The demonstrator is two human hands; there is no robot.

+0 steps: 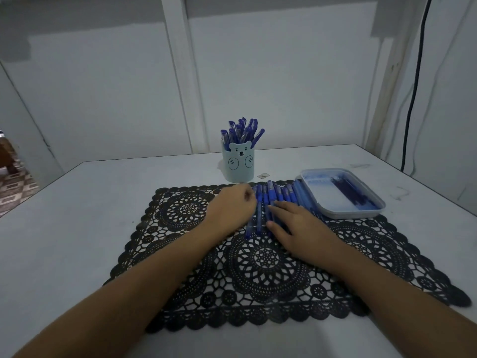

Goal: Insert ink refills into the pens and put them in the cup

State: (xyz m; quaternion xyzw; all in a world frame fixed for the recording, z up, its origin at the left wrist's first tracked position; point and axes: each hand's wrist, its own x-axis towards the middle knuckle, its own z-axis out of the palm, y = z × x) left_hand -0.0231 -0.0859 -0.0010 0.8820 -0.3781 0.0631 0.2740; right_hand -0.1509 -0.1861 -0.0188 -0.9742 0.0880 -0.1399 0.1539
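Pens (277, 193) pointed toward the cup (238, 164) under the right hand (294, 223), fingers flat. Blur hid whether the left hand (231, 209) held one.

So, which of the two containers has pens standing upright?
The blue bear cup behind the mat: blue pens stick up out of it. The shallow tray on the right holds its contents lying flat.

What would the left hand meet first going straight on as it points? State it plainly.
The row of loose pens on the lace mat: the left hand points at its left end, seemingly almost touching, though the hand is blurred. The bear cup stands behind, probably off that line.
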